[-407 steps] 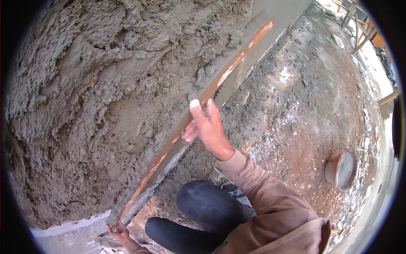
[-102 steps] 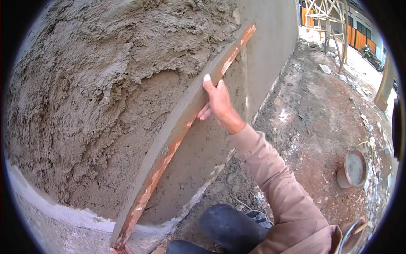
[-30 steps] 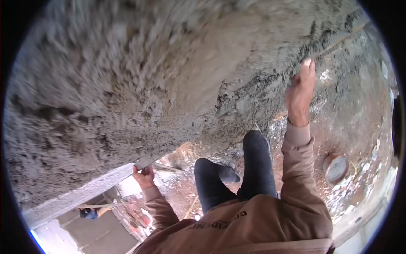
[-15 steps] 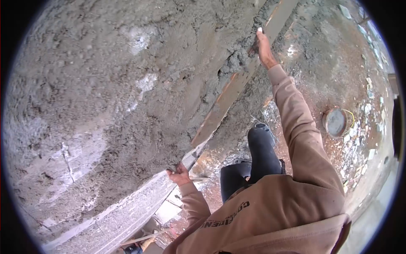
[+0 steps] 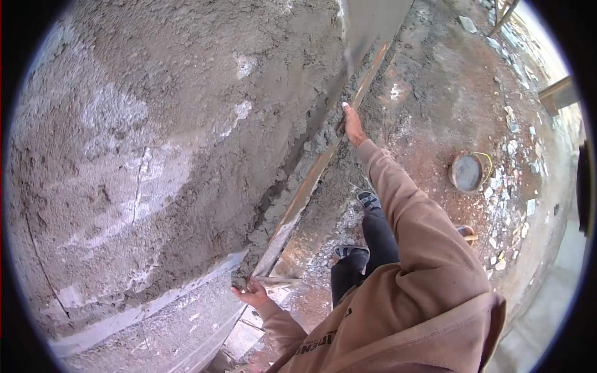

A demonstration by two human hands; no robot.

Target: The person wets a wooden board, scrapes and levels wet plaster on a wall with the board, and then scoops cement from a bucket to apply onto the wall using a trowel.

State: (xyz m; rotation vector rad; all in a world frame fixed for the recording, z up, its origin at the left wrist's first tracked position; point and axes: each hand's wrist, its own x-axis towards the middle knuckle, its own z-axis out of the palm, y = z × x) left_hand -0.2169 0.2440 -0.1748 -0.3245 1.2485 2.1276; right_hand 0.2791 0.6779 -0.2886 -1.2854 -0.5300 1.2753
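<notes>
Well to the left of both grips I see the wall (image 5: 93, 205), coarse and grey, marked with pale patches and thin dark lines. A pale ledge (image 5: 146, 311) slants along its foot, running down and left from the lower grip. Next comes the person's left hand (image 5: 252, 293), closed on the lower end of a long board (image 5: 310, 181), though from here I can't make out how far the fingers wrap beneath it. A short wooden strip (image 5: 280, 282) juts out just to the right of that hand. Between the two grips the board slants upward, with loose mortar (image 5: 277, 205) heaped along its wall side. Further up and right, the right hand (image 5: 353, 126) clasps the board, thumb at the upper edge, and the far end reaches on past that grip. Below it are the shoes (image 5: 368, 200) and dark trousers (image 5: 379, 237); the brown sleeve (image 5: 413, 205) stretches down and right from it. Beyond the sleeve, well apart from either hand, sits a bucket (image 5: 466, 173) with a yellow handle (image 5: 490, 163), and near it lies scattered rubble (image 5: 512, 148)
</notes>
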